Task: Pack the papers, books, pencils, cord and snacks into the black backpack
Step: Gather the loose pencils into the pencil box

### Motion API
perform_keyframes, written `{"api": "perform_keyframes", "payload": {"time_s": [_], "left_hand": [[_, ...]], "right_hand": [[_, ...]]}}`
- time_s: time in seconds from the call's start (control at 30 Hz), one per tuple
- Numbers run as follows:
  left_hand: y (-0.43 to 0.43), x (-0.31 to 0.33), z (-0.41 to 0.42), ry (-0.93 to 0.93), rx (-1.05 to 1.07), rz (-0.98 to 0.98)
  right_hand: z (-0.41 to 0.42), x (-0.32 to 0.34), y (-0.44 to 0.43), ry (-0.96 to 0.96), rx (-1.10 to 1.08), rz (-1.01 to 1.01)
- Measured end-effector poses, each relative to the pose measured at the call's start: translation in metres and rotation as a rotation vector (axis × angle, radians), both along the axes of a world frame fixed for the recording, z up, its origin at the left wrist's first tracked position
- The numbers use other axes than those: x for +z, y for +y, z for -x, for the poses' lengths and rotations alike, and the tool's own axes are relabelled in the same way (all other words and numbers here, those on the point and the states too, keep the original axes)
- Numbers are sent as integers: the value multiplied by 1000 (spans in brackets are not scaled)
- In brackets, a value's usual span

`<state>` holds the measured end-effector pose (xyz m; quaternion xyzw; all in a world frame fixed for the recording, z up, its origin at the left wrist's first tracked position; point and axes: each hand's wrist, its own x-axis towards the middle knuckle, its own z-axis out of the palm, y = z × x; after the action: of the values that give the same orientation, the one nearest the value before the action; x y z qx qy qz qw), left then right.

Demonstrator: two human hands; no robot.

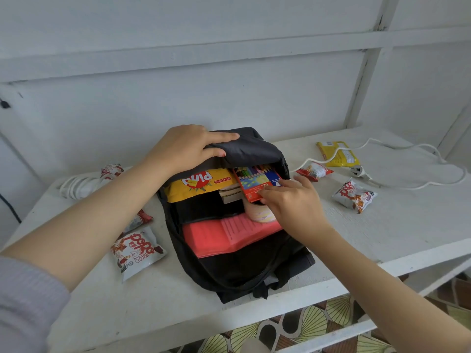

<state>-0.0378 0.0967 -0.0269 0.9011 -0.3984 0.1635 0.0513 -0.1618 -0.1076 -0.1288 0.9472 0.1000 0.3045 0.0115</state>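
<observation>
Left hand (188, 143) grips the flap of the black backpack (229, 271) on the surface; right hand (290, 202) fingers pinch the pencil box (257, 182) — half inside. Advice: keep flap lifted, slide box in flat beside the yellow snack pack (198, 184).

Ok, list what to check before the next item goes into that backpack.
1. Backpack flap held open by left hand: ok.
2. Coloured pencil box fully in: not ok, right hand holds it at the opening.
3. Red folder inside the bag: ok.
4. White cord packed: not ok, lies on the table.
5. Popo snack packets packed: not ok, on the table.
6. Room left inside: cannot tell.
</observation>
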Motion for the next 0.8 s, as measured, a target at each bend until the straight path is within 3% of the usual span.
{"api": "perform_keyframes", "payload": {"time_s": [0.23,0.43,0.8], "left_hand": [[0,3,1,-3,5,-1],[0,6,0,2,6,-2],[1,6,-2,4,-13,-5]], "right_hand": [[-27,1,13,148,21,-46],[-32,10,22,449,-52,-98],[-27,-2,28,497,-103,-100]]}}
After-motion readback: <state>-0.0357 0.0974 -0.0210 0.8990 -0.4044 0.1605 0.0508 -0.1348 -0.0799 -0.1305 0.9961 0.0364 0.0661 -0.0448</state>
